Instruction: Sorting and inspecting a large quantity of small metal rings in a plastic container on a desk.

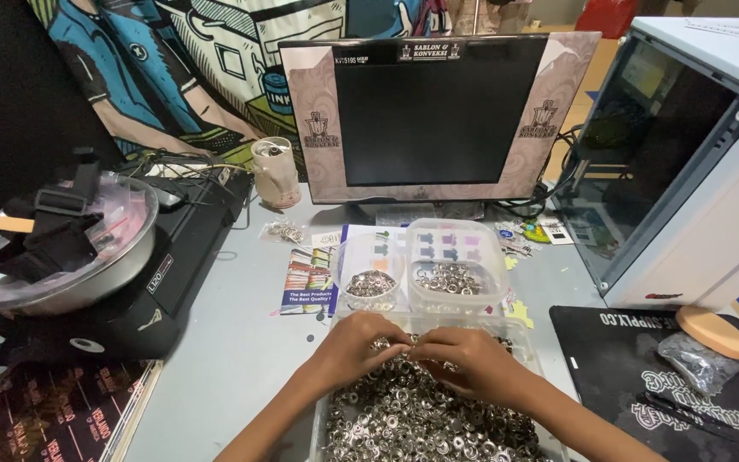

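Both hands meet over a clear tray [549,402] heaped with small metal rings [421,423]. The left hand [354,346] pinches one ring at its fingertips; the right hand [472,358] has its grip curled narrow, seemingly on another, though the fingers hide it. Just beyond the grip, two small tubs [451,272] hold only shallow layers, so most of the sorting remains.

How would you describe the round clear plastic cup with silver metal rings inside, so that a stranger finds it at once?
Start at the dark flat monitor on the grey table. Below its left half stand two clear plastic containers side by side, just beyond the person's left hand and right hand. The round clear plastic cup is the left one; its neighbour, the rectangular clear plastic tub, is wider and has rounded corners.
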